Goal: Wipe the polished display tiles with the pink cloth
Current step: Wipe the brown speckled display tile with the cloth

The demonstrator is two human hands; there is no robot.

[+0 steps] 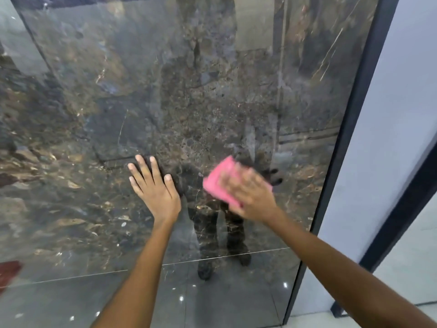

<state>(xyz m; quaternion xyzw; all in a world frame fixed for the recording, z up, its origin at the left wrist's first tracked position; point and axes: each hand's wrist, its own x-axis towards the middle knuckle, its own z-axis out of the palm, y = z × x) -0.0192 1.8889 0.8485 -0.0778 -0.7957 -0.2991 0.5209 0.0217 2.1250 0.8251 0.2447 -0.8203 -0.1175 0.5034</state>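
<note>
Right hand (250,195) pressed the pink cloth (218,179) flat on the dark tile (165,91) near its right edge, fingers blurred. Left hand (156,185) lay flat beside it, fingers spread.

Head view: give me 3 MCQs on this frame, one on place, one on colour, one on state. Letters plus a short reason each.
1. Where does the cloth lie relative to the left hand?
A. To its right
B. To its left
C. Beneath it

2. What colour is the cloth?
A. Blue
B. Pink
C. White

3. How is the left hand placed on the dark polished tile?
A. Curled into a fist
B. Pinching the cloth
C. Flat, fingers spread

Answers:
1 A: the cloth sits under the right hand, to the right of the left hand.
2 B: its visible part is bright pink.
3 C: the palm faces the tile, fingers straight and apart, holding nothing.
</note>
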